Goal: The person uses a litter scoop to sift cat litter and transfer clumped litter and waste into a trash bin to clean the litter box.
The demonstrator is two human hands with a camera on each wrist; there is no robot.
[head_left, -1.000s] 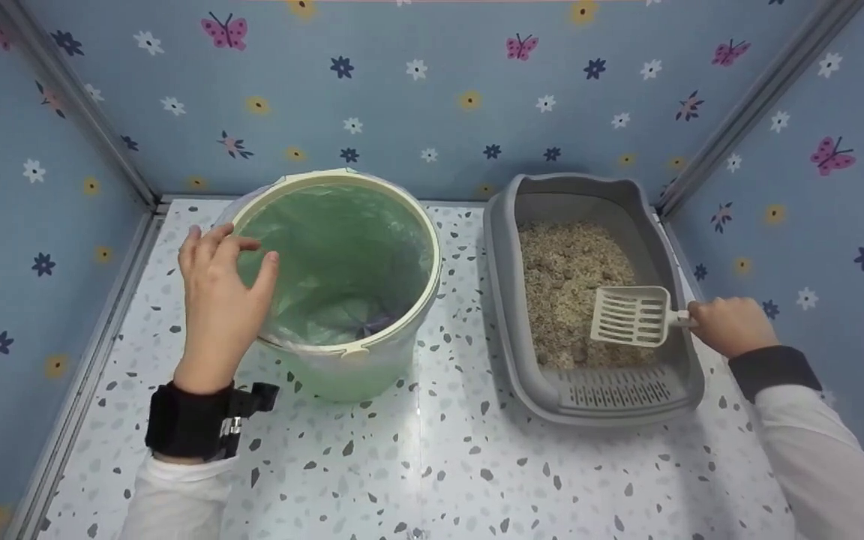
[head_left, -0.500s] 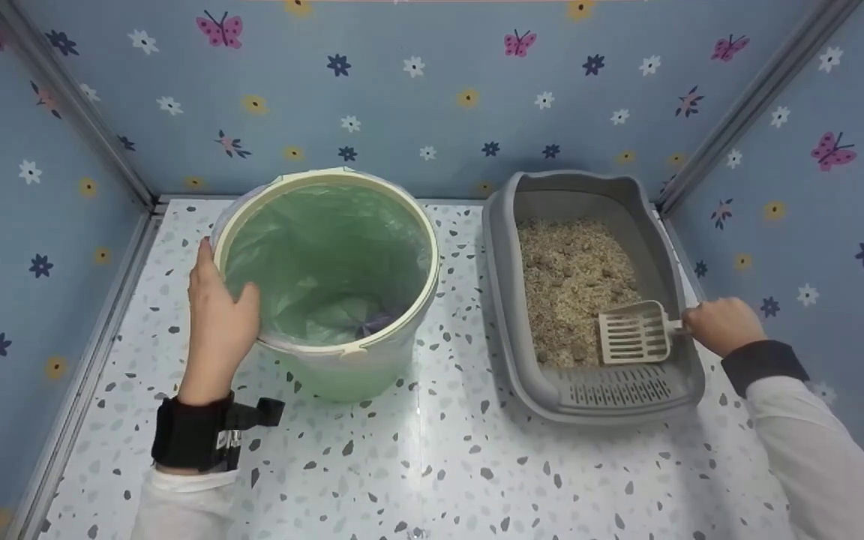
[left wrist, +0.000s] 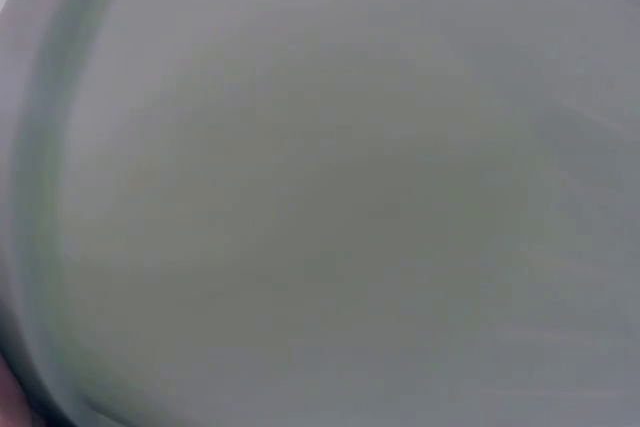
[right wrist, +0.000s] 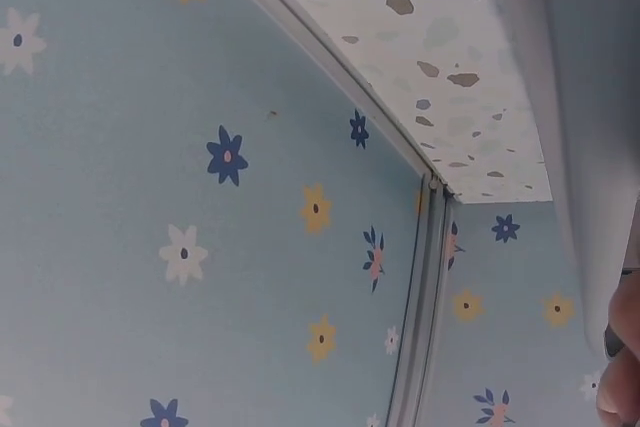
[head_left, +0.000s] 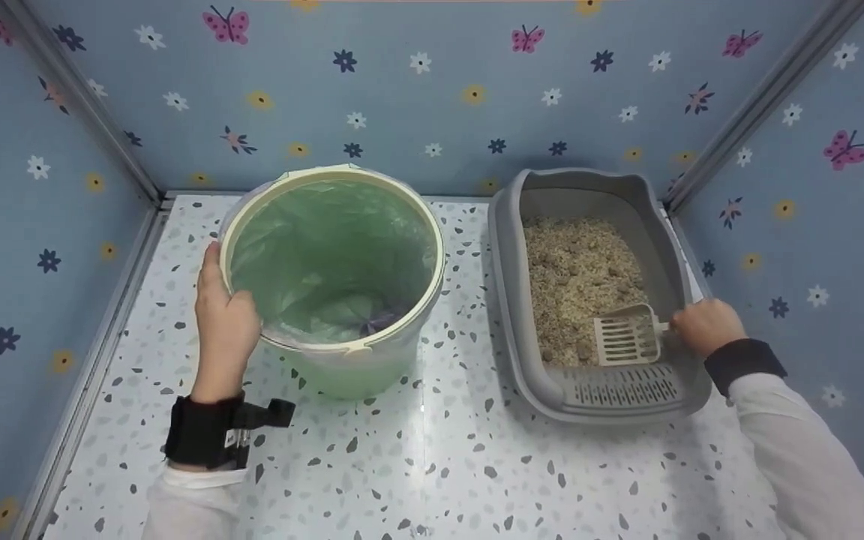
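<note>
A white slotted litter scoop [head_left: 627,337] sits low over the near end of the litter [head_left: 578,262], inside a grey litter box [head_left: 511,330]. My right hand [head_left: 709,328] grips its handle above the box's right rim. At the left stands a round bucket [head_left: 357,375] lined with a translucent green bag [head_left: 319,225]. Against the bucket's left side rests my left hand [head_left: 228,322], fingers straight along the outside below the rim. The bucket's pale wall [left wrist: 320,197] fills the left wrist view. In the right wrist view, fingers [right wrist: 625,332] show beside the grey box.
Something purple [head_left: 381,321] lies at the bottom of the bag. Blue flowered panels [head_left: 432,97] close off the back and both sides. The speckled white floor [head_left: 417,465] runs between bucket and box and in front of them.
My left hand has come down from above the bucket's rim to its outer left side, fingers straightening. The scoop has tilted and moved down toward the near end of the litter.
</note>
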